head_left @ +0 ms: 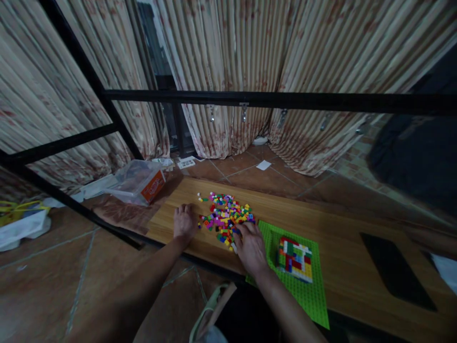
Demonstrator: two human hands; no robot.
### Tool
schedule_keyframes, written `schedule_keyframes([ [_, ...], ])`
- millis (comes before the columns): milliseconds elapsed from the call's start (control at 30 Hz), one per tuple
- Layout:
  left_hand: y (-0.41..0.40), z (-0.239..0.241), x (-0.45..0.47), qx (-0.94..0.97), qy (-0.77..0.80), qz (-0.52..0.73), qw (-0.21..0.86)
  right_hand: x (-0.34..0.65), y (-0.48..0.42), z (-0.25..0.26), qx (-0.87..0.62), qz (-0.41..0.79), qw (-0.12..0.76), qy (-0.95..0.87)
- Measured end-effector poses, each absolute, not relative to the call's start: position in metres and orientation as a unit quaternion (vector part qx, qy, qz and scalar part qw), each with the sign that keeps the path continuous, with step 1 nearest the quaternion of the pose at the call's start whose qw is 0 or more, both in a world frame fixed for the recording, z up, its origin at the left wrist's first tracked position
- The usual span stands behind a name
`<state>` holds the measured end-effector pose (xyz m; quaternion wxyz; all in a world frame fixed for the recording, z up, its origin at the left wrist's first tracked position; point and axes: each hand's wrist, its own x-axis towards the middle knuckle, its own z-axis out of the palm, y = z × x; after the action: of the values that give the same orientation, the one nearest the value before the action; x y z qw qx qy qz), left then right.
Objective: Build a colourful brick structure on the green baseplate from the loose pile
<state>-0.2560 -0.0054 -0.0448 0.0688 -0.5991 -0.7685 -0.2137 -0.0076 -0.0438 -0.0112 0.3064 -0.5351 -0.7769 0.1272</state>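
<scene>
A loose heap of small coloured toy bricks [228,212] is spread over the wooden bench. My right hand [251,245] reaches into its near right side, thumb and fingers apart among the bricks; no brick shows clearly in its grasp. My left hand [184,221] rests on the wood just left of the heap, fingers slightly bent and holding nothing visible. To the right of my right hand lies a green baseplate [314,302], partly hidden by my right wrist. On it stands a low square block built of mixed coloured bricks [295,259].
The wooden bench [342,238] carries a flat black panel [396,269] at right. A clear plastic box [137,181] with an orange label sits on the floor beyond its left end. A black metal frame bar [264,98] crosses ahead, before curtains [232,57].
</scene>
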Motion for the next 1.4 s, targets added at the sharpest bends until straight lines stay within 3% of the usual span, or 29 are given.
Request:
schedule_keyframes([
  [267,-0.006,-0.039,-0.252,-0.593,-0.781,-0.181,0.077,-0.024,-0.035,-0.018,-0.569,0.105,0.28,-0.766],
  [700,-0.002,-0.038,-0.257,-0.619,-0.761,-0.163,0.109,0.002,-0.045,-0.012,-0.563,0.245,0.45,-0.648],
  [967,-0.003,-0.036,-0.255,-0.615,-0.767,-0.141,0.119,0.005,-0.039,-0.018,-0.588,0.19,0.359,-0.699],
  [1233,-0.004,-0.034,-0.252,-0.607,-0.774,-0.139,0.119,0.02,-0.025,-0.027,-0.595,0.171,0.391,-0.682],
  [1400,-0.004,-0.036,-0.252,-0.592,-0.782,-0.164,0.109,0.029,0.004,-0.025,-0.637,0.127,0.328,-0.686],
])
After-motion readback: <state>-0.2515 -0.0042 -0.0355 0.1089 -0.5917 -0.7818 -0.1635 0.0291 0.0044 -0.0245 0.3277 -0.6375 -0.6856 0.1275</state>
